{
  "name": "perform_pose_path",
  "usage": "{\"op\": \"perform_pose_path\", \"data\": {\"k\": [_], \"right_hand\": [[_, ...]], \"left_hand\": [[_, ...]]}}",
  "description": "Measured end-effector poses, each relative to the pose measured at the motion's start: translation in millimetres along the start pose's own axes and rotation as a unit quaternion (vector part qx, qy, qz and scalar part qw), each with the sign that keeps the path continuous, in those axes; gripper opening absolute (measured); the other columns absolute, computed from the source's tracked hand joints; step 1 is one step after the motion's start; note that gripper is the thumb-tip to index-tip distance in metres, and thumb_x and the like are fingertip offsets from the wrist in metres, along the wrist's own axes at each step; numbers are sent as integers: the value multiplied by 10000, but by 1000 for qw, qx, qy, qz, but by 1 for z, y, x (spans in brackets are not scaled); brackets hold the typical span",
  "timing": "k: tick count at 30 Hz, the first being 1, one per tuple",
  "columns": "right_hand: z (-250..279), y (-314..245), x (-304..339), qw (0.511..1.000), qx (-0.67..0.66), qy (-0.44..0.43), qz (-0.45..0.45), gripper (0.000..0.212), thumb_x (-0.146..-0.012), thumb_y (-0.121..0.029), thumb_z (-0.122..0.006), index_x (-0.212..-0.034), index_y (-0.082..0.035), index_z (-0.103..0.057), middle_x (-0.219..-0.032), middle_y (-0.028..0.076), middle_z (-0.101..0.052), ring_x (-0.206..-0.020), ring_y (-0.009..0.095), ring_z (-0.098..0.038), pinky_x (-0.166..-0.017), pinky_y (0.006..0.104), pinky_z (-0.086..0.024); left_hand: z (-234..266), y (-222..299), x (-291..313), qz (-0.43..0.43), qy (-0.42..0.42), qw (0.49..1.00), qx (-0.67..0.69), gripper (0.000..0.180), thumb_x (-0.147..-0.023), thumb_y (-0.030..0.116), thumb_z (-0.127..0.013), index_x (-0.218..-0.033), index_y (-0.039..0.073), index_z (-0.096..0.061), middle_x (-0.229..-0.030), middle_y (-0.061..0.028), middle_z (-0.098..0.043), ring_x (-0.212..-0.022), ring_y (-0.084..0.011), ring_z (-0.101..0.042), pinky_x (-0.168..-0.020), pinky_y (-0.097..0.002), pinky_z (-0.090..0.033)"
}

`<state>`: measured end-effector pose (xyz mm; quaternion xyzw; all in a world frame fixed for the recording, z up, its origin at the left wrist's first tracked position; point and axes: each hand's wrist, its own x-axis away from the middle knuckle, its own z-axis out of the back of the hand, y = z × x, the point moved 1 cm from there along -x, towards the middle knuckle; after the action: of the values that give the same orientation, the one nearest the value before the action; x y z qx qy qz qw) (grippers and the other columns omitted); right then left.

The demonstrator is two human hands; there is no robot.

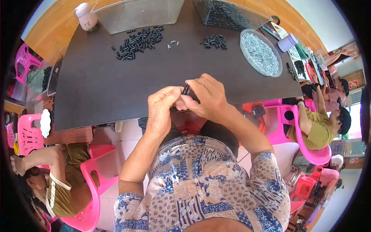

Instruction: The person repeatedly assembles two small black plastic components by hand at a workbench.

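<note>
Both of my hands meet over the near edge of the dark table [104,89]. Between them stands a small black cylindrical plastic part [186,89], tilted slightly. My left hand [164,101] pinches its lower end with thumb and fingers. The thumb and fingers of my right hand [208,94] close round it from the other side, near its upper end. Farther off lies a loose heap of similar black parts [140,43], with a smaller black pile [214,41] to its right. A few tiny shiny pieces [173,42] lie between the two piles.
A round clear tray [242,46] of small silvery pieces sits at the right. Two clear bins [139,15] [232,13] stand along the back, the right one holding black parts. A pink jar [85,17] and a lilac-capped cup [287,42] flank them. Other people sit on pink chairs either side.
</note>
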<state>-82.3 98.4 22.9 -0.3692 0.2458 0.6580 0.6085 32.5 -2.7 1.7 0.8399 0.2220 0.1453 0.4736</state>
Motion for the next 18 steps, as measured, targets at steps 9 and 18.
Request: {"op": "perform_pose_path", "data": {"k": [9, 18], "right_hand": [[-7, 0, 5, 1000, -24, -1, 18, 299, -630, -47, -676, -894, 33, -563, -691, 89, -535, -578, 243, -514, -498, 323, -428], [-11, 1, 6, 999, -36, -10, 30, 234, -610, -71, -666, -775, -3, -515, -664, 94, -474, -574, 244, -491, -508, 343, -432]], "left_hand": [[3, 0, 4, 5, 6, 998, -63, 191, -834, 68, -558, -906, -77, -659, -701, -68, -629, -576, -90, -534, -570, -208, -441], [3, -2, 1, -7, 12, 999, -52, 167, -783, 35, -564, -846, -88, -658, -668, -67, -609, -550, -100, -510, -543, -219, -409]]}}
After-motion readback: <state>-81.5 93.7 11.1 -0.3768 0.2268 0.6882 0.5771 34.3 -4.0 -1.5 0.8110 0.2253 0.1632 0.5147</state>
